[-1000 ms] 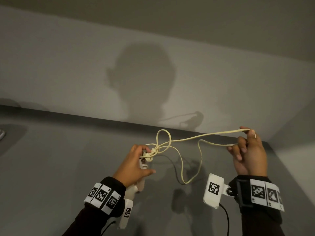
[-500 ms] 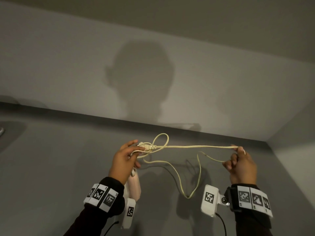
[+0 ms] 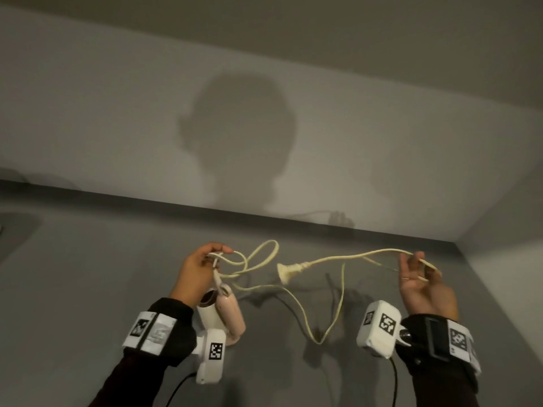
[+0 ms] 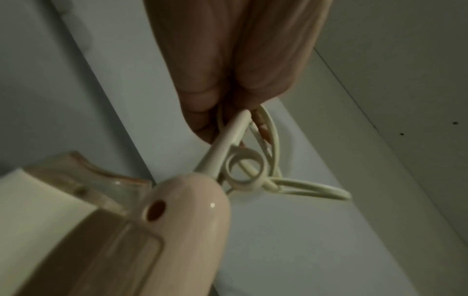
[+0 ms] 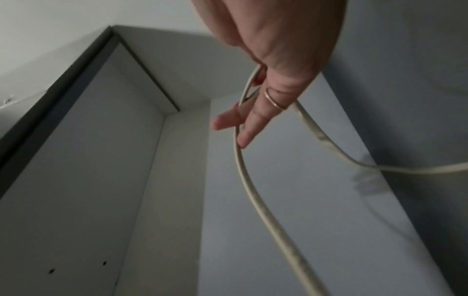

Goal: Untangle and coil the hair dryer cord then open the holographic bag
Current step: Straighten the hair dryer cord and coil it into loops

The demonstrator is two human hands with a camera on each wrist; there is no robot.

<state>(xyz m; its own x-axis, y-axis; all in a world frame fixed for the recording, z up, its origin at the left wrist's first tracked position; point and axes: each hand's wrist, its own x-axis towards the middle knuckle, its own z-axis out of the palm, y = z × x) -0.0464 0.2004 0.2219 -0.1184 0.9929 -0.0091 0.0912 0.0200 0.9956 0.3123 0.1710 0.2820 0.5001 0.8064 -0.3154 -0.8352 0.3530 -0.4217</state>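
A pink and white hair dryer (image 3: pixel 226 309) hangs below my left hand (image 3: pixel 217 254), which pinches its cream cord (image 3: pixel 338 257) just above the handle. The left wrist view shows the dryer (image 4: pixel 182 216) close up, with the fingers (image 4: pixel 228 84) curled on the cord's thick end and cord loops (image 4: pixel 311 190) beside a hanging ring. The plug (image 3: pixel 286 271) floats free in the air between my hands. My right hand (image 3: pixel 417 268) is palm up with straight, spread fingers (image 5: pixel 255 120), and the cord (image 5: pixel 255 202) is draped through them. A long loop sags down to the grey surface. No holographic bag is in view.
A grey surface (image 3: pixel 88 289) lies beneath both hands, met by a pale wall (image 3: pixel 117 113) behind and a side wall (image 3: pixel 505 274) at the right corner. The hands' shadows fall on the surface. The right wrist view shows pale panels with small holes (image 5: pixel 76 180).
The plug has slipped out of the knot by my left hand and now hangs free. My right hand has turned palm up and spread its fingers. The dryer has swung into view under my left hand.
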